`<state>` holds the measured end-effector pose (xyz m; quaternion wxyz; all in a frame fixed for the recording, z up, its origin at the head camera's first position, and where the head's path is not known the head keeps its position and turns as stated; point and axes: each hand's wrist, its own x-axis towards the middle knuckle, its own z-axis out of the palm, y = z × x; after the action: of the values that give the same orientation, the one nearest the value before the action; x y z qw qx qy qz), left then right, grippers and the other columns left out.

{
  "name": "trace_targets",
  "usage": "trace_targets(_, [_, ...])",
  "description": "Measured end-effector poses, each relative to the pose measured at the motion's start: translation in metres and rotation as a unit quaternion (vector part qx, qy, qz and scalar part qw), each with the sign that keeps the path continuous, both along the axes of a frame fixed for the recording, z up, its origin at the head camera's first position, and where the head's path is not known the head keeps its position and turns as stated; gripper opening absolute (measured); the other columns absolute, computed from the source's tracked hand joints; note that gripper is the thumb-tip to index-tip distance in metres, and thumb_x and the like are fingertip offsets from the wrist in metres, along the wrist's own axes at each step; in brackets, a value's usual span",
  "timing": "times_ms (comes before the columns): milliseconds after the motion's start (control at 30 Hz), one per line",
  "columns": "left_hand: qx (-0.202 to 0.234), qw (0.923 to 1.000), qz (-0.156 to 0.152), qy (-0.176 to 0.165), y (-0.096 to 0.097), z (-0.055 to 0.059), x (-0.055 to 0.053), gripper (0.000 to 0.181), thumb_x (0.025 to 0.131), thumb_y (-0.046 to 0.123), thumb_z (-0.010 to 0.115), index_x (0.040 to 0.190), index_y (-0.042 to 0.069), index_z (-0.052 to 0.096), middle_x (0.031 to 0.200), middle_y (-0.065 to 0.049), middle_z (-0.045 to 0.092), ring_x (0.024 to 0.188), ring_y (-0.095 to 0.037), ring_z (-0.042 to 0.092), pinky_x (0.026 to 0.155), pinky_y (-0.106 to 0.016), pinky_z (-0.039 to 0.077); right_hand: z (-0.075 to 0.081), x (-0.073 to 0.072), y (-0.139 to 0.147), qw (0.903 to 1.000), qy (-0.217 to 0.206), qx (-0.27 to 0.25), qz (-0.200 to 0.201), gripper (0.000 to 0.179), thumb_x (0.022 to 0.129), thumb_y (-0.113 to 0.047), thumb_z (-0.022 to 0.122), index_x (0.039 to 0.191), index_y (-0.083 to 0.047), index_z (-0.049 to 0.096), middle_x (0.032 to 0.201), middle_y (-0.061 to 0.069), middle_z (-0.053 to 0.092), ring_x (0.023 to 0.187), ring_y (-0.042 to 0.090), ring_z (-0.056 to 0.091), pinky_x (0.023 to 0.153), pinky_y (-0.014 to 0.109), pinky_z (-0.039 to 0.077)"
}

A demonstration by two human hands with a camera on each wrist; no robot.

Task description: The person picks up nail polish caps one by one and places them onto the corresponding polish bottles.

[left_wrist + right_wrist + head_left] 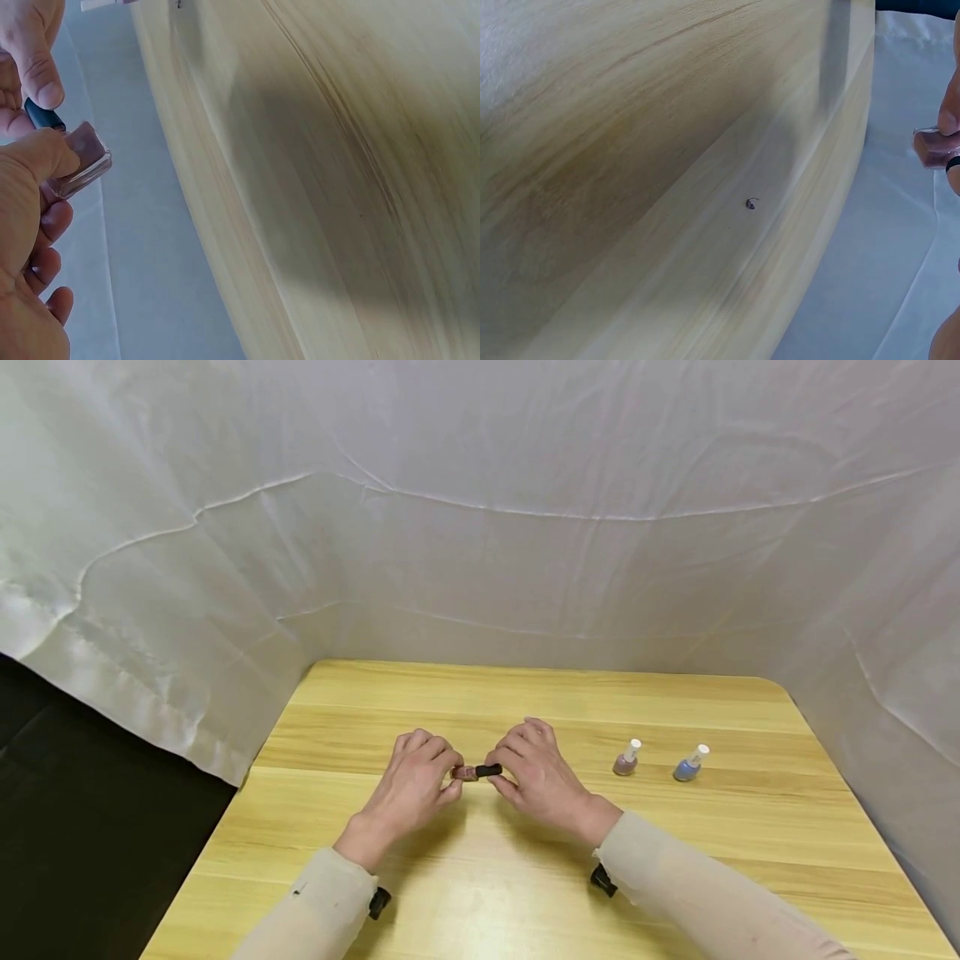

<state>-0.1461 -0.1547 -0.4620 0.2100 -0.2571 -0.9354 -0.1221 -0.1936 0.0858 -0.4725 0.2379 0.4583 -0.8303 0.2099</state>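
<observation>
Above the middle of the table, my left hand pinches the glass body of a nail polish bottle between thumb and fingers. The bottle lies sideways and has a brownish-pink colour. Its black cap is pinched by my right hand, in line with the neck. In the left wrist view the left thumb presses on the flat side of the bottle, and the cap sits between the right hand's fingers. The right wrist view shows only part of the bottle at its right edge.
To the right stand two upright nail polish bottles with white caps, one mauve and one blue. The light wood table ends at a pale cloth backdrop. A small dark speck marks the tabletop.
</observation>
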Motion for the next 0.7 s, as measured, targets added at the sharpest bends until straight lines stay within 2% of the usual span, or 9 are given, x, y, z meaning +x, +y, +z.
trace_targets(233, [-0.008,0.9999,0.005,0.006,0.0017,-0.0019,0.0007,0.008,0.094,0.023,0.078,0.090,0.022,0.072,0.098,0.007,0.069,0.099,-0.019,0.054,0.099,-0.044,0.042,0.0000,-0.0025,0.0037,0.9999,-0.006,0.009,0.002,0.016,0.093,-0.025,0.083,0.102,-0.018,0.072,0.101,-0.005,0.068,0.108,0.024,0.059,0.114,0.060,0.037])
trace_targets(467, [-0.011,0.9999,0.008,0.006,0.0032,-0.0024,0.0007,0.009,0.095,0.024,0.080,0.090,0.021,0.072,0.099,0.006,0.071,0.099,-0.019,0.054,0.099,-0.044,0.043,-0.0015,-0.0046,0.0078,0.9991,-0.015,0.040,-0.001,0.015,0.099,-0.032,0.074,0.098,-0.017,0.074,0.097,-0.006,0.071,0.107,0.023,0.060,0.115,0.062,0.036])
trace_targets(700, [-0.011,0.9999,0.002,0.003,0.0044,-0.0017,0.0017,0.007,0.096,0.025,0.079,0.092,0.020,0.076,0.098,0.005,0.071,0.099,-0.020,0.055,0.098,-0.045,0.044,-0.0040,-0.0041,0.0080,0.9993,-0.023,0.028,0.001,0.018,0.100,-0.034,0.072,0.100,-0.017,0.074,0.098,-0.005,0.071,0.106,0.023,0.060,0.115,0.061,0.036])
